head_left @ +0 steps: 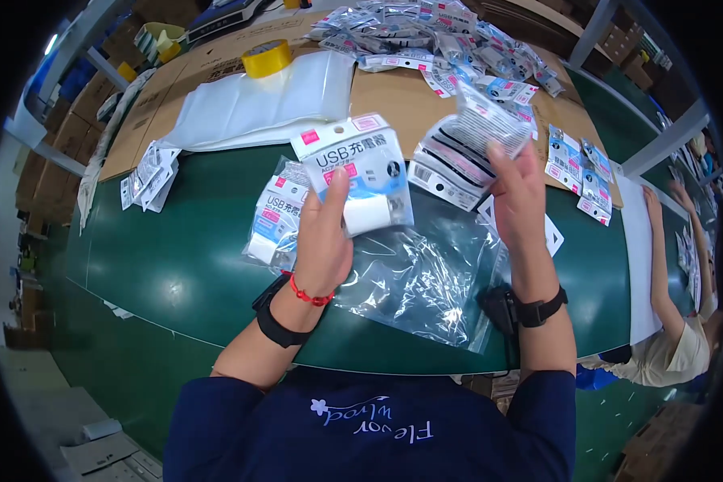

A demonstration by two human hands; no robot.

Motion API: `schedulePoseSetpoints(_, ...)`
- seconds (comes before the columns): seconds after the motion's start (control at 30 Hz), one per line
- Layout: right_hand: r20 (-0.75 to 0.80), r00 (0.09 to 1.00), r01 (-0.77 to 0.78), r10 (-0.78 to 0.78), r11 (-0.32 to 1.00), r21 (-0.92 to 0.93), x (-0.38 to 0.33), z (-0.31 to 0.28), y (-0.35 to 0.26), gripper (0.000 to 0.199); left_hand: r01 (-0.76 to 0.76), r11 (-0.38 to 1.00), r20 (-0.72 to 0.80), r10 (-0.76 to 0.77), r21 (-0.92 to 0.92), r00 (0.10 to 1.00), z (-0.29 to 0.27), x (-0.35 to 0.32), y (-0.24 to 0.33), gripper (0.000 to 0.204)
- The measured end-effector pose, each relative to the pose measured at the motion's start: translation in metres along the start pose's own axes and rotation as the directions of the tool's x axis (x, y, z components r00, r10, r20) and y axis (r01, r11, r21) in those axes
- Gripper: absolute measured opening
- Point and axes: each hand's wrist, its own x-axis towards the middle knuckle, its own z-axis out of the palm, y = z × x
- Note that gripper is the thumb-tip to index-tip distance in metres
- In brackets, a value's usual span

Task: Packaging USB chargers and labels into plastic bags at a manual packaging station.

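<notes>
My left hand grips a charger pack with a white and blue card front, thumb across its face. Another such pack in clear plastic lies beside it to the left, partly under that hand. In my right hand is a charger pack, its printed back toward me, pinched between thumb and fingers. Just left of that hand are more packs seen from the back; I cannot tell whether it holds them too. A clear plastic bag lies flat on the green table between my forearms.
Several bagged packs are heaped on cardboard at the back. Clear plastic sheets with a yellow tape roll lie back left. Small groups of cards and packs flank the work area. Another person's arm rests at right.
</notes>
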Motion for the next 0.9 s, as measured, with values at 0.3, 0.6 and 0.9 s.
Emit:
schedulePoseSetpoints(0.3,0.244,0.935,-0.351,0.258,0.775,0.525,-0.025,0.042,0.015,0.047,-0.228,0.853,0.099,0.205,0.470,0.974,0.015,-0.008,-0.013,0.037)
schedulePoseSetpoints(0.6,0.065,0.990,-0.131,0.125,0.988,0.084,-0.037,0.042,0.027,0.043,-0.463,0.135,0.393,0.358,0.876,0.847,0.004,-0.009,0.000,0.030)
schedulePoseSetpoints(0.9,-0.029,0.999,-0.018,0.018,1.000,-0.017,-0.050,0.054,0.019,0.037,-0.224,0.867,0.063,0.219,0.445,0.974,0.018,-0.010,-0.020,0.030)
